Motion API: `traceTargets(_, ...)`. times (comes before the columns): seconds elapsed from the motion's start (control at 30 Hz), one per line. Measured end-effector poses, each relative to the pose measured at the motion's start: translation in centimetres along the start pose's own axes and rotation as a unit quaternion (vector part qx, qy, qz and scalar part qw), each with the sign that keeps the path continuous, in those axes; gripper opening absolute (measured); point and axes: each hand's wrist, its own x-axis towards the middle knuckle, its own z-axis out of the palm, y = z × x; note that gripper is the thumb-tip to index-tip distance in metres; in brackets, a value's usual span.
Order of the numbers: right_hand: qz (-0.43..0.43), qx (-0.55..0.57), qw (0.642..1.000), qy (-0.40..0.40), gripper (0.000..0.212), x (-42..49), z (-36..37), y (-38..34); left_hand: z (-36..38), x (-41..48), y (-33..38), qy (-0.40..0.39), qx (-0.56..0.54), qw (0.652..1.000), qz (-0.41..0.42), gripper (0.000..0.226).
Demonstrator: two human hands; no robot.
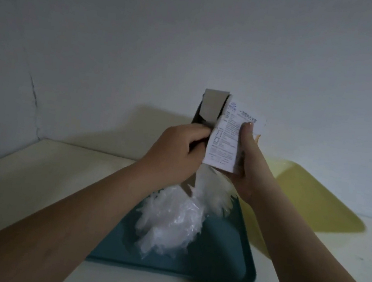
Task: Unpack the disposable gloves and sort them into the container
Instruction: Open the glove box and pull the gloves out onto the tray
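Observation:
I hold a white printed glove box (229, 137) upright over the teal tray (223, 255), its grey flap open at the top. My left hand (174, 148) grips the box's left side. My right hand (246, 164) grips its right side, thumb on the printed face. A bunch of clear disposable gloves (211, 188) hangs out of the box's lower end. A pile of clear gloves (168, 222) lies in the tray beneath it.
A yellow tray (316, 201) lies to the right of the teal one, partly under it. Both rest on a pale table (29, 178) that meets a white wall at the back and left.

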Motion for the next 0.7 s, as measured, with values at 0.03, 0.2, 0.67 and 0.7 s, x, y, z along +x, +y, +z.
traceTargets(0.03,0.002,-0.003,1.0,0.009,0.066,0.1,0.3,-0.1,0.2,0.2,0.2,0.008,-0.01,1.0,0.004,0.031)
traceTargets(0.2,0.007,-0.016,0.999,0.048,0.069,0.2,0.6,-0.5,0.2,0.5,-0.3,0.05,-0.029,0.997,-0.048,0.045)
traceTargets(0.67,-0.03,-0.045,0.998,-0.042,0.05,-0.9,1.8,-1.1,0.1,1.8,2.4,-0.156,-0.156,0.945,-0.243,0.014)
traceTargets(0.7,-0.03,-0.048,0.998,-0.036,0.053,-1.0,1.7,-1.1,0.1,1.7,2.8,-0.176,-0.156,0.938,-0.253,0.016)
